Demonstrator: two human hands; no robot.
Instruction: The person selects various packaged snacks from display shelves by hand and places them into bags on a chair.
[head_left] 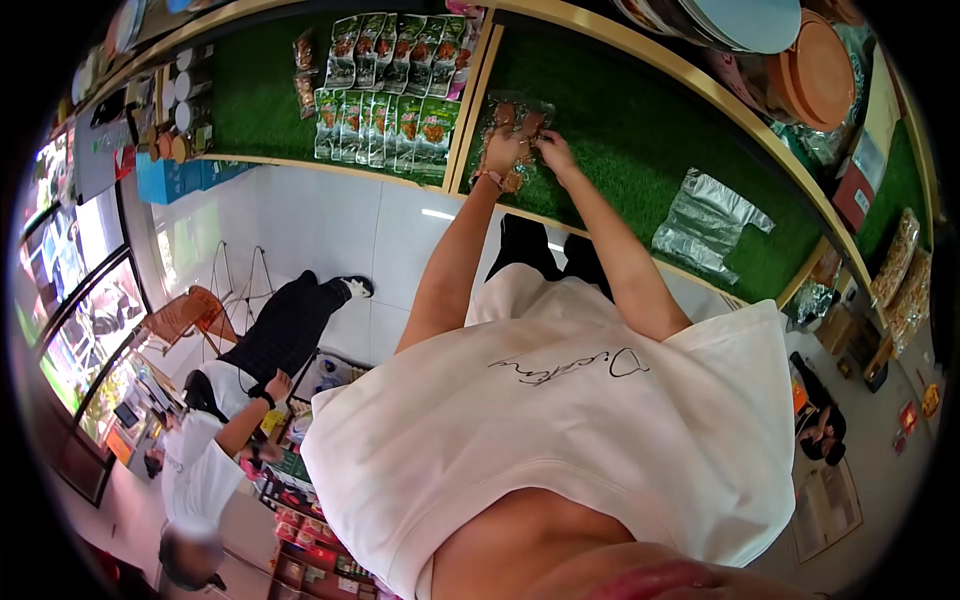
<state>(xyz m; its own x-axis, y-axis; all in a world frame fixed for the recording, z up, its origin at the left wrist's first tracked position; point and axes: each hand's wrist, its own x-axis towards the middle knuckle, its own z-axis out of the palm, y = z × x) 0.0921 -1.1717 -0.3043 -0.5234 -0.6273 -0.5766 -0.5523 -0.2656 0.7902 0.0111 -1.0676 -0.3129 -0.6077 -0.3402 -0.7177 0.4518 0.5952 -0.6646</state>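
My left hand (503, 152), with a bracelet at its wrist, is closed on a clear plastic packet (534, 112) with brown contents, on the green turf of the shelf. My right hand (555, 153) is just to its right, its fingers pinched at the packets' right edge. The clear packets lie close together around my hands, so their exact number is hard to make out. Left of the wooden divider (474, 110) are two rows of shiny green-and-red pouches (385, 130). Farther right on the turf rests a crumpled translucent plastic bag (708, 222).
Small brown packets (304, 75) lie at the upper left. Orange-lidded tubs (815, 72) stand at the upper right. A blue box (168, 180) is at the left. Another person (215, 440) in a white top is at the lower left, near a chair (195, 315) and stocked goods.
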